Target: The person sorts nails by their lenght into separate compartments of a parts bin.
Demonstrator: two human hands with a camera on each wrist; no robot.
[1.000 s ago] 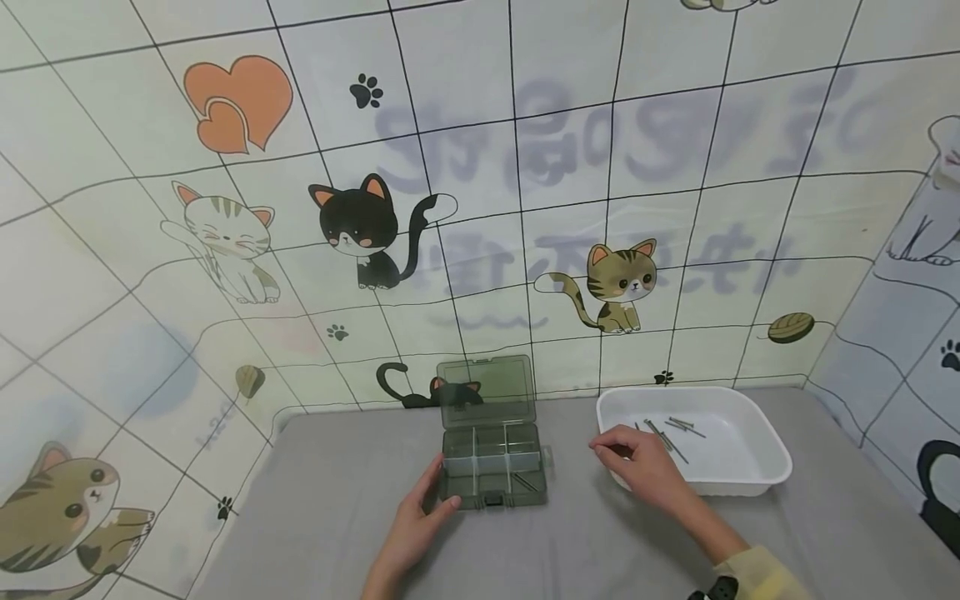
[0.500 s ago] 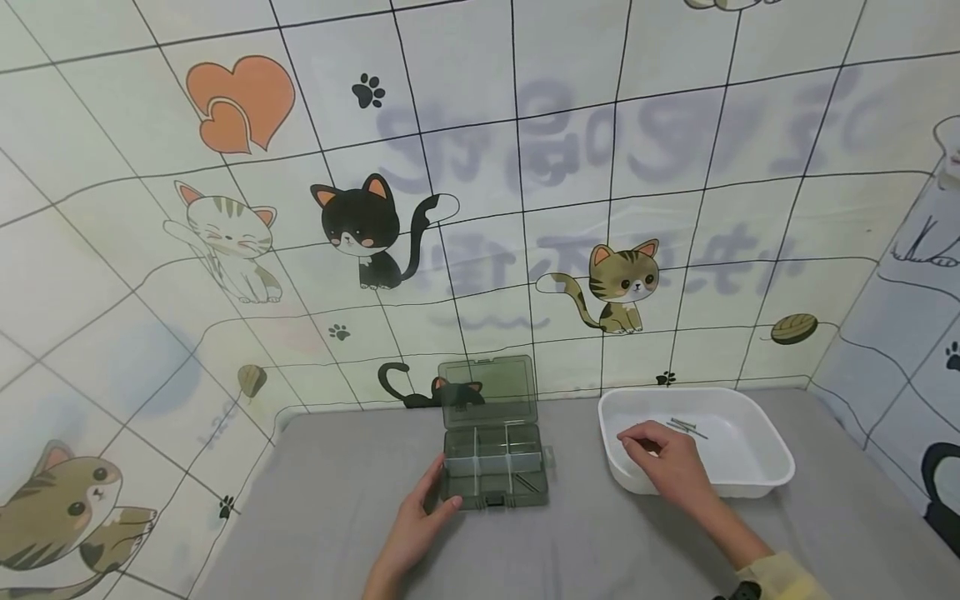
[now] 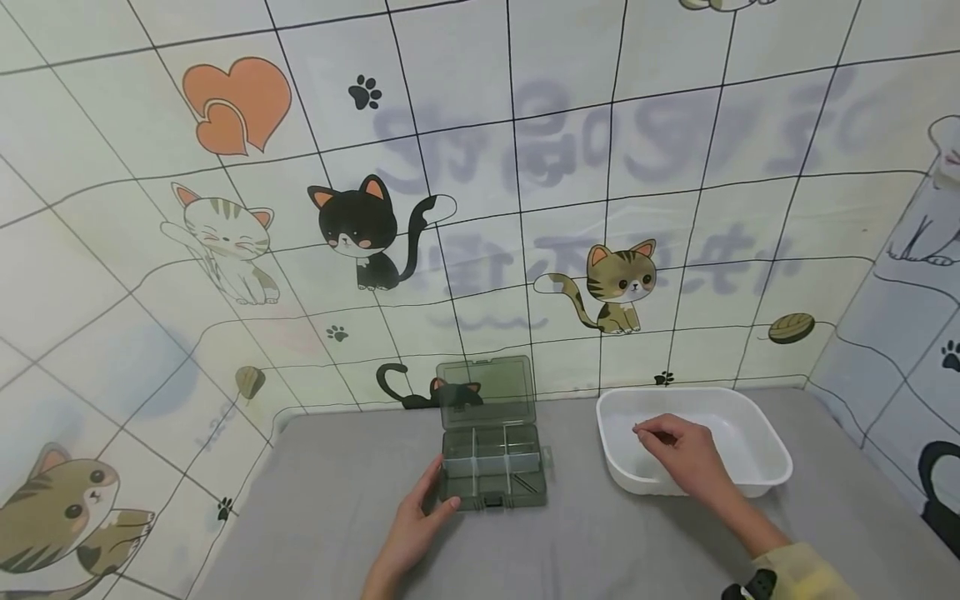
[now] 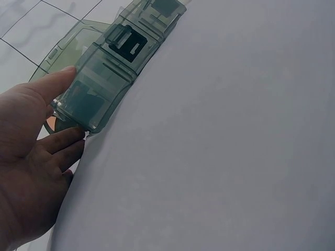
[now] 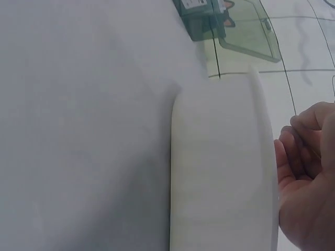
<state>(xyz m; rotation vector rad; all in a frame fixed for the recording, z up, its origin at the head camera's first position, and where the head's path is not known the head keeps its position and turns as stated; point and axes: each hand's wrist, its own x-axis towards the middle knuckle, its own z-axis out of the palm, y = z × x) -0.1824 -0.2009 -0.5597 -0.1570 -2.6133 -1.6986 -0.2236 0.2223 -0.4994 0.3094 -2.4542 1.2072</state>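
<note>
A translucent green compartment box [image 3: 493,492] stands with its lid [image 3: 487,392] raised against the wall. Thin dark nails [image 3: 527,483] lie in its front right compartment. My left hand [image 3: 412,525] holds the box's front left corner, thumb on the front and fingers along the side; the left wrist view shows this grip too. Over the white tray [image 3: 765,475], my right hand [image 3: 686,458] has thumb and forefinger pinched together. In the right wrist view, a thin brassy nail [image 5: 315,153] shows between the fingers, mostly hidden. The hand blocks the nails in the tray.
A grey cloth [image 3: 322,492] covers the table. Behind it hangs a white sheet [image 3: 570,183] printed with cats and grid lines. Grey table surface lies between the box and the tray, whose raised rim runs beneath my right wrist.
My right hand has moved right, from the tray's left rim to over its inside, now covering the nails seen there earlier. The left hand and box stay put.
</note>
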